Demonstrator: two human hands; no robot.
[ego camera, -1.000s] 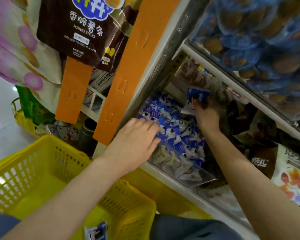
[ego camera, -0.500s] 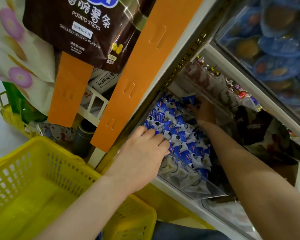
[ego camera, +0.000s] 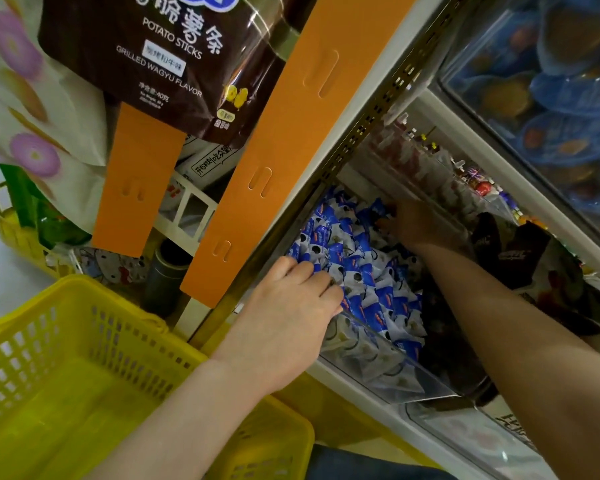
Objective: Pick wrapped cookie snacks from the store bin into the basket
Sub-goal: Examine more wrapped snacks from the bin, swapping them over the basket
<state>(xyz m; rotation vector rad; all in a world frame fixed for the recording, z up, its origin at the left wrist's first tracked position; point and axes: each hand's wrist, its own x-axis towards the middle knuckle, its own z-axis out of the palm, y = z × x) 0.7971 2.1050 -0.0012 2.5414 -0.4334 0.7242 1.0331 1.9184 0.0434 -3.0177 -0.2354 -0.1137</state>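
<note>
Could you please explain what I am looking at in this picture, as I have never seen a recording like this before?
There is no machine here. A person wears one wide-angle camera on the head, so the single view looks forward and down along their own bare arms. The left hand lies on the near end of a pile of blue-and-white wrapped cookie snacks in a clear store bin on a shelf. The right hand reaches to the far end of the same pile. The fingertips of both hands are sunk among the packets, so I cannot tell whether either holds one. At the lower left is the yellow basket that the snacks go into. Above it hangs a brown bag of potato sticks, beside orange strips.
</note>
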